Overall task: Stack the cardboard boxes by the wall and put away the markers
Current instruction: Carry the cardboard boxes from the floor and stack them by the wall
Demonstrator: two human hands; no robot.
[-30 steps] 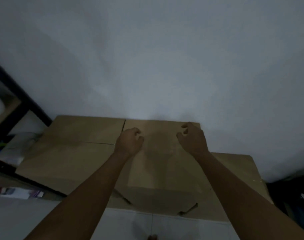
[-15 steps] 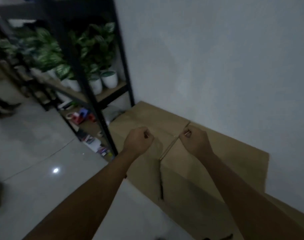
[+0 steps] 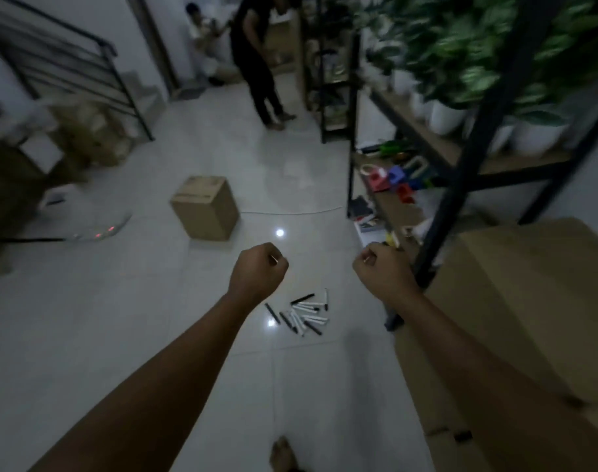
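1. View has swung from the wall to the open floor (image 3: 154,318); markers (image 3: 302,315) and a lone cardboard box (image 3: 205,212) now appear.
2. Left hand (image 3: 256,270) and right hand (image 3: 382,270), previously over the stacked boxes (image 3: 529,301), now hang fisted above the floor.

Black and white markers (image 3: 301,314) lie below the left hand (image 3: 258,271). Plain brown cardboard box (image 3: 205,212) beyond it. Glossy pale grey floor tiles (image 3: 154,301); green-and-white mottled plants (image 3: 461,46) above the right hand (image 3: 382,272).

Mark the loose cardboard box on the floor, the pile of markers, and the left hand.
cardboard box (image 3: 207,212), head view, front face.
markers (image 3: 302,313), head view, middle of the pile.
left hand (image 3: 256,270), head view, back of the fist.
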